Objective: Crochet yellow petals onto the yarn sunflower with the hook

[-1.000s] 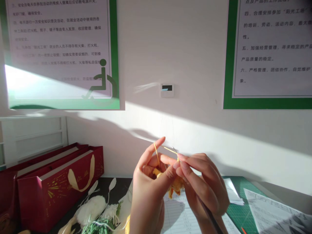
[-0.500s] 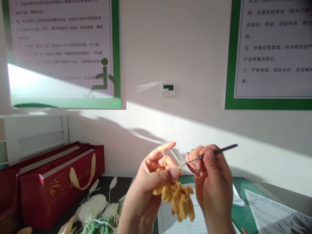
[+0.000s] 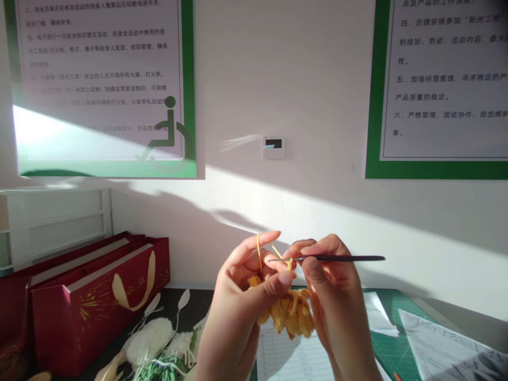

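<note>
My left hand [image 3: 246, 296] pinches the top of a mustard-yellow crocheted piece [image 3: 291, 315] between thumb and fingers, its index finger raised with a yellow yarn strand [image 3: 259, 251] looped over it. My right hand [image 3: 337, 296] is closed on a dark-handled crochet hook [image 3: 349, 258], held nearly level. The hook's thin metal shaft passes through or beside yarn at the top of the piece and points left, past the left thumb. Both hands are close together, fingers almost touching. The piece hangs in curled, petal-like lobes below the left thumb.
Red gift bags [image 3: 103, 296] stand at the left. White yarn [image 3: 153, 338] and green yarn [image 3: 162, 368] lie beside them. Printed sheets [image 3: 293, 354] rest on a green cutting mat [image 3: 391, 344]. Behind is a wall with green-bordered posters [image 3: 189, 106] and a small panel [image 3: 273, 147].
My right hand has moved left toward my left hand. The hook has turned from slanted to nearly level, its tip now farther left. The yellow piece has risen slightly.
</note>
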Motion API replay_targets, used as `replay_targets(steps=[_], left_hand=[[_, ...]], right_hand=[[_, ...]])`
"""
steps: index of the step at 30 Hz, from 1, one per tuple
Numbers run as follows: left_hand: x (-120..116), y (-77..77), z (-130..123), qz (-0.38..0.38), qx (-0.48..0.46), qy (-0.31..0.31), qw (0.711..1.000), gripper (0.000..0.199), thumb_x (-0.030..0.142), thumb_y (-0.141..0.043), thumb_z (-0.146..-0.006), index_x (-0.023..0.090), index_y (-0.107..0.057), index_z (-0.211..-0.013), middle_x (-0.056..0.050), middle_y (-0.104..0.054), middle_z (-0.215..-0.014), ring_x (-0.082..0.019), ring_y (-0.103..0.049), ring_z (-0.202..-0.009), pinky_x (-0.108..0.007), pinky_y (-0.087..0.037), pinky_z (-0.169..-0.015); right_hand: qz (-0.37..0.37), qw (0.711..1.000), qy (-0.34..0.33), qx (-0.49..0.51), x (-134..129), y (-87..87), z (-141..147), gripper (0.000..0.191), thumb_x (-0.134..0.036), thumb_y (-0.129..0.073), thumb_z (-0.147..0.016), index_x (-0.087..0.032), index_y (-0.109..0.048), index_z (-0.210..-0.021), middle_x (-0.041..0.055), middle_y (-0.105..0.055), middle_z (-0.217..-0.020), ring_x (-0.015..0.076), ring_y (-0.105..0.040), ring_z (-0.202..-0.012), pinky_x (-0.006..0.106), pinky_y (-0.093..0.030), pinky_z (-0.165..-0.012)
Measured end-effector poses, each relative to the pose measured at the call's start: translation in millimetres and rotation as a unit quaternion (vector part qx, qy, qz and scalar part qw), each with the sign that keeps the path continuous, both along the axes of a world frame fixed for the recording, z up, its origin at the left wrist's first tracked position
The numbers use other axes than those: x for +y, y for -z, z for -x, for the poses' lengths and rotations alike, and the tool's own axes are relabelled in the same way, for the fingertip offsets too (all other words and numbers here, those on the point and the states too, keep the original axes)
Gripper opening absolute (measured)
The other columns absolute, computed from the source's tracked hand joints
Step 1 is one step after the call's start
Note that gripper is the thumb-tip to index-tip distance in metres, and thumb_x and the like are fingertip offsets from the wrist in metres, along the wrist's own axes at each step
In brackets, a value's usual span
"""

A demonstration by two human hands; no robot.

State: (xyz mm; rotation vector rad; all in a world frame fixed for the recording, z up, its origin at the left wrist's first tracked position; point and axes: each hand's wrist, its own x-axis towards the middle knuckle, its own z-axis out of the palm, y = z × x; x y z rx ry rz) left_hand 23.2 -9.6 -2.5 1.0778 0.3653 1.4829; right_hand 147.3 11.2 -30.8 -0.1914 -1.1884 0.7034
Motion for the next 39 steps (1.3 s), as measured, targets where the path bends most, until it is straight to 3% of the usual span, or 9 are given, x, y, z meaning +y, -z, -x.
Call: replay_targets(steps=[5, 12, 17, 25, 31, 39], left_hand=[[0.6, -0.8, -1.4, -0.003, -0.010, -0.027, 1.000, 0.047, 0.014, -0.098, -0.065, 0.023, -0.082, -0.109, 0.000, -0.073, -0.074, -0.012, -0.066, -0.066, -0.021, -0.057, -0.064], [3.9, 0.5, -3.6, 0.003, -0.022, -0.039, 0.999, 0.046, 0.012, -0.098, -0.065, 0.021, -0.082, -0.107, 0.000, -0.075, -0.074, -0.011, -0.067, -0.066, -0.020, -0.056, -0.063], [2.9, -0.7, -2.2, 0.003, -0.023, -0.033, 0.999, 0.045, 0.012, -0.098, -0.064, 0.021, -0.082, -0.105, 0.001, -0.075, -0.073, -0.010, -0.065, -0.062, -0.018, -0.055, -0.058], [2.2, -1.6, 2.7, 0.010, 0.004, -0.021, 1.000, 0.042, 0.016, -0.099, -0.062, 0.022, -0.083, -0.101, 0.001, -0.073, -0.071, -0.011, -0.064, -0.061, -0.020, -0.055, -0.058], [2.4, -0.6, 2.5, 0.002, 0.006, -0.002, 1.000, 0.037, 0.016, -0.099, -0.064, 0.021, -0.083, -0.097, 0.001, -0.072, -0.072, -0.011, -0.064, -0.066, -0.022, -0.057, -0.064], [5.1, -0.3, 5.6, -0.010, 0.035, -0.007, 0.999, 0.041, 0.018, -0.099, -0.065, 0.023, -0.083, -0.102, 0.001, -0.073, -0.075, -0.008, -0.059, -0.063, -0.019, -0.053, -0.060]], right_hand=[[-0.022, 0.999, 0.032, -0.005, 5.4, 2.1, -5.1, 0.006, -0.027, -0.070, -0.098, -0.027, -0.065, -0.094, -0.0009, -0.075, -0.093, 0.0166, -0.074, -0.090, 0.035, -0.063, -0.084], [-0.038, 0.996, 0.073, -0.024, 4.4, 2.0, -7.6, 0.006, -0.025, -0.070, -0.098, -0.027, -0.066, -0.094, -0.0019, -0.076, -0.090, 0.0133, -0.074, -0.087, 0.026, -0.060, -0.078], [-0.011, 0.999, 0.046, 0.007, 5.7, -0.3, -5.8, 0.008, -0.032, -0.072, -0.097, -0.027, -0.067, -0.092, -0.0027, -0.075, -0.085, 0.0103, -0.072, -0.082, 0.022, -0.057, -0.075], [-0.036, 0.999, -0.002, -0.027, 11.4, 2.0, -15.7, 0.005, -0.033, -0.063, -0.102, -0.029, -0.061, -0.099, -0.0015, -0.076, -0.084, 0.0139, -0.071, -0.081, 0.028, -0.056, -0.074], [-0.118, 0.989, 0.051, -0.077, 10.4, 2.1, -25.8, 0.003, -0.028, -0.055, -0.107, -0.030, -0.058, -0.107, -0.0002, -0.079, -0.089, 0.0161, -0.071, -0.079, 0.031, -0.056, -0.069], [-0.190, 0.965, 0.150, -0.098, -1.6, -5.0, -21.9, 0.007, -0.020, -0.057, -0.105, -0.026, -0.060, -0.108, 0.0020, -0.078, -0.093, 0.0163, -0.070, -0.081, 0.034, -0.055, -0.072]])
